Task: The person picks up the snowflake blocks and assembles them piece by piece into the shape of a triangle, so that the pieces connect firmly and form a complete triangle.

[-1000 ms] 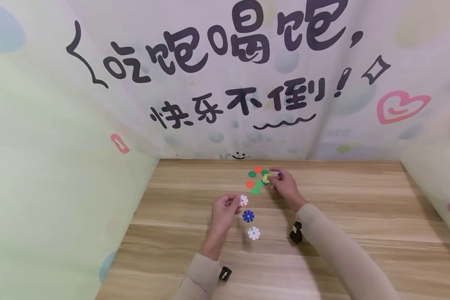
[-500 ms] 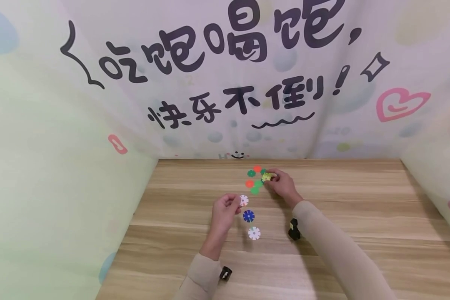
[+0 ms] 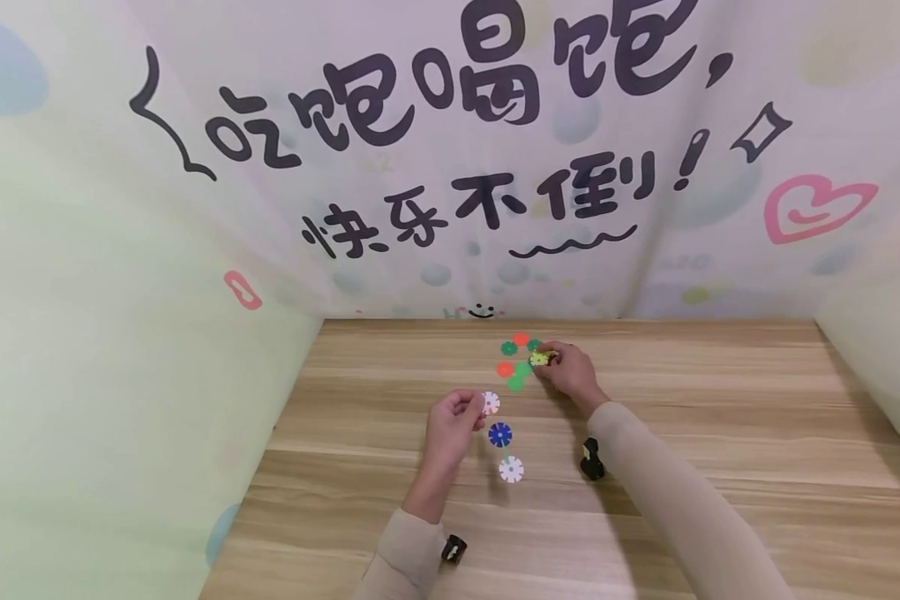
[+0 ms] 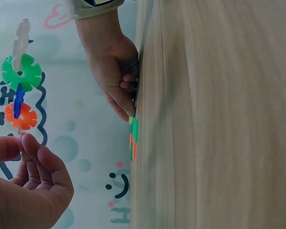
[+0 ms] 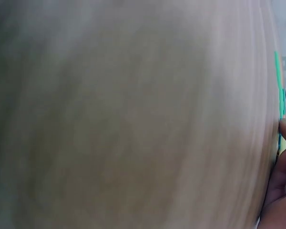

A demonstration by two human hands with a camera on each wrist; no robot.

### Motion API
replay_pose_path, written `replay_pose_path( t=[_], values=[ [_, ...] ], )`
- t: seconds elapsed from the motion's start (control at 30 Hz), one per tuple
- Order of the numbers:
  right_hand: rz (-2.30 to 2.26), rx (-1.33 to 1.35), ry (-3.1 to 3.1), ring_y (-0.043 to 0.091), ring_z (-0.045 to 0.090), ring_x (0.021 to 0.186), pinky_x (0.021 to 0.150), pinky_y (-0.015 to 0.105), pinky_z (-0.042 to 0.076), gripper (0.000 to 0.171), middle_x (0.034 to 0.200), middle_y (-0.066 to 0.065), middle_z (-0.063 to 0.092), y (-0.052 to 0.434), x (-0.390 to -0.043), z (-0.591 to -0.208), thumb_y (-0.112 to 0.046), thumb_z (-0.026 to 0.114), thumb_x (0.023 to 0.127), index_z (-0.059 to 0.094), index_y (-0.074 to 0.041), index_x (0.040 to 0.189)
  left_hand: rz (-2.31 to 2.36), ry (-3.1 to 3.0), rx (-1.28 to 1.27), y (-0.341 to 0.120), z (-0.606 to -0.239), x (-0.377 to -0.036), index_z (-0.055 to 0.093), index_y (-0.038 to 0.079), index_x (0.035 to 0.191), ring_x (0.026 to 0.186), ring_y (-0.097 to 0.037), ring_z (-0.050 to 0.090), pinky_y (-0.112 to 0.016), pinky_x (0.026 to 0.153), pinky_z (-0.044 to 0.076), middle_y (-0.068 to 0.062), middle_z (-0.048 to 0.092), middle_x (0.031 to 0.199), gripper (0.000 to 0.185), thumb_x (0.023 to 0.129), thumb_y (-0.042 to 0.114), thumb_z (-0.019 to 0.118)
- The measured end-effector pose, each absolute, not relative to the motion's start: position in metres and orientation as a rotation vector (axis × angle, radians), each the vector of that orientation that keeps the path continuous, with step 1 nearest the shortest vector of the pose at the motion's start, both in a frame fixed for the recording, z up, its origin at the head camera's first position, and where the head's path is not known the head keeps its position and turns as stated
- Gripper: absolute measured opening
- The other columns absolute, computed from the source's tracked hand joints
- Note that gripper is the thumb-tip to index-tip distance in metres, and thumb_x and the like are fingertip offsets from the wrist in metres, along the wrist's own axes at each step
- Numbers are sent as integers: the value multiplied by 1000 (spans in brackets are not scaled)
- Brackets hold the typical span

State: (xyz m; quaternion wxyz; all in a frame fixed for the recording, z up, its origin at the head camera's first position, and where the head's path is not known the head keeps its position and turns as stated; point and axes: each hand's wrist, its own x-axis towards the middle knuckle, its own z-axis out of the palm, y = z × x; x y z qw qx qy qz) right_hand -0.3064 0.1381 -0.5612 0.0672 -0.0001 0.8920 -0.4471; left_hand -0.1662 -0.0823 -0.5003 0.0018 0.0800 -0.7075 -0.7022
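In the head view my left hand pinches a white snowflake disc at the end of a chain raised above the table. Interlocked in that chain are an orange disc, a blue disc, a green disc and a far white disc. Farther back, my right hand is down at the tabletop, thumb and fingers pinching the edge of a yellow disc. The right wrist view shows only part of that hand, at its right edge.
Loose orange discs and green discs lie left of my right hand on the wooden table. A printed cloth wall stands behind the table's back edge. Black wrist devices sit under both forearms.
My right fingers have drawn in around the yellow disc, which now looks more tilted. A blue piece beside that hand is no longer visible. The left hand and its chain hold still.
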Motion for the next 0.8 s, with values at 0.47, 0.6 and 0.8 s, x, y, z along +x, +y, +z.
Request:
replay_pose_path(
  t=[0.47,0.6,0.8],
  values=[
    [-1434,-3,2736,23,50,73,64,33,43,29,85,8,56,140,-296,-560,-16,80,86,65,-7,110,-2206,-2212,264,-82,-501,-163,68,-1,106,81,-25,66,-28,73,58,-10,68,87,19,97,17,67],
    [-1432,-4,2746,26,55,87,76,38,47,28,97,11,61,139,-294,-561,-16,80,86,65,-8,108,-2204,-2219,293,-83,-500,-162,69,2,105,85,-31,66,-28,73,58,-9,68,88,18,97,18,67],
    [-1450,-49,2757,29,57,97,86,44,48,28,105,13,63,140,-293,-564,-17,80,86,65,-9,108,-2207,-2212,298,-84,-500,-163,68,0,105,85,-31,66,-28,73,58,-10,68,88,20,98,18,67]
  ],
)
